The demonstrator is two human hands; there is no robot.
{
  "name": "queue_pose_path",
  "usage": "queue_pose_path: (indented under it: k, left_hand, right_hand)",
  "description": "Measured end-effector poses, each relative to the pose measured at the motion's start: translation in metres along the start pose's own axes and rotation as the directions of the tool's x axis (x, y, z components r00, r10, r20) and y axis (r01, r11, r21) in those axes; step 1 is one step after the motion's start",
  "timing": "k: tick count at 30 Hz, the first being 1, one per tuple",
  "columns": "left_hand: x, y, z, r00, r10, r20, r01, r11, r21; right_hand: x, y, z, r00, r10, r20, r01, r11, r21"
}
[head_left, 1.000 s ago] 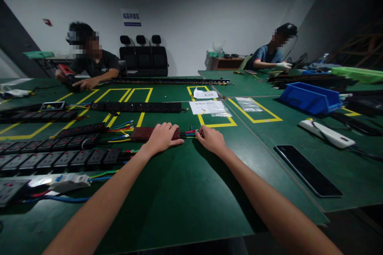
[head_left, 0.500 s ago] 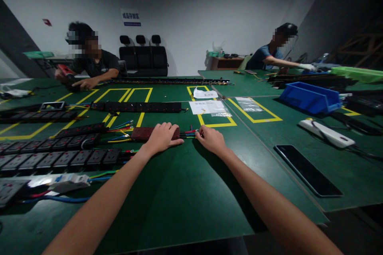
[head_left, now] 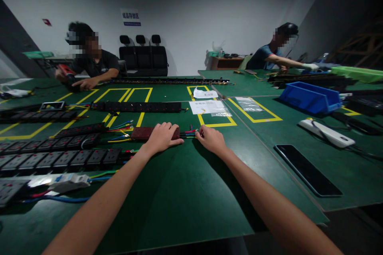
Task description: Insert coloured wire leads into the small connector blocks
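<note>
My left hand point(head_left: 164, 137) lies over the right part of a dark red socket strip point(head_left: 140, 133), its fingers wrapped over the strip and its thumb along the near side. Coloured wires point(head_left: 188, 133) come out of the strip's right end. My right hand point(head_left: 209, 138) is at the ends of these wires, thumb and fingers pinched on them. More wires with ring terminals point(head_left: 127, 135) stick out near the strip's left end.
Black socket strips point(head_left: 68, 159) lie at the left, with another point(head_left: 140, 106) beyond my hands. A phone point(head_left: 306, 169), a white power strip point(head_left: 326, 133) and a blue bin point(head_left: 309, 97) are at the right. Two people work across the green table point(head_left: 179, 207).
My hands and the red strip look unmoved. The gloved hand of the person at the far right has shifted slightly, and that person's other hand now shows.
</note>
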State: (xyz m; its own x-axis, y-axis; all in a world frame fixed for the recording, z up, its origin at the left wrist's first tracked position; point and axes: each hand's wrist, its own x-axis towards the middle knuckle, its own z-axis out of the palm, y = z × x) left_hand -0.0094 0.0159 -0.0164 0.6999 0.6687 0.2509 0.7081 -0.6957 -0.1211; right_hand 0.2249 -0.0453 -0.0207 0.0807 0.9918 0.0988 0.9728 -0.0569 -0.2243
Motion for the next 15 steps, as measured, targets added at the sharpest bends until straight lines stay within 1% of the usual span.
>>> queue_pose_path:
  k: [10,15]
  left_hand:
    - [-0.0001,0.0002,-0.0014,1.0,0.004,0.01,-0.004,1.0,0.016]
    - [-0.0001,-0.0005,-0.0003,1.0,0.003,-0.004,-0.003,1.0,-0.012]
  right_hand:
    - [0.0002,0.0007,0.0,1.0,-0.007,-0.011,0.007,1.0,0.007]
    - [0.0002,0.0003,-0.0004,1.0,0.001,0.002,-0.001,1.0,0.013]
